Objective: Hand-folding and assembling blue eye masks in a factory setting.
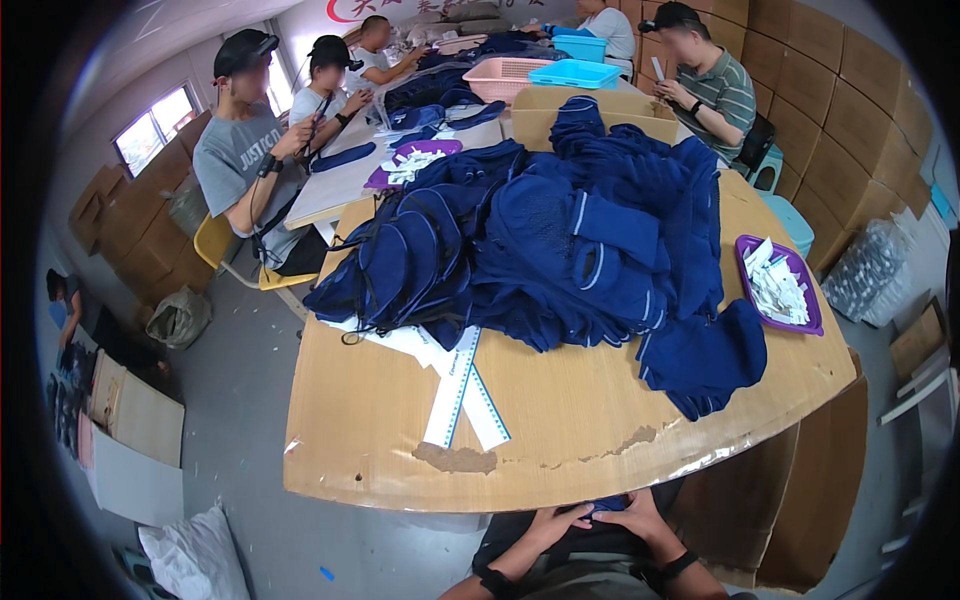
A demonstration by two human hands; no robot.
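Observation:
At the table's near edge, low in the view, my left hand (558, 522) and my right hand (638, 516) come together over my lap. Between them is a small piece of navy-blue cloth (606, 506), pinched by the fingers of both. The table edge hides part of it, so its full shape does not show. Beyond my hands, a large heap of navy knitted cloth pieces (540, 225) with pale trim covers the middle of the table. Dark mesh-like blue pieces (405, 255) with cords lie on its left side.
White paper strips (455, 390) stick out below the heap on the wooden table (350, 440). Purple trays of white tags (780, 285) (415, 163) stand beside it. An open carton (520, 105) and baskets (575, 73) are farther back. Several people work around the tables.

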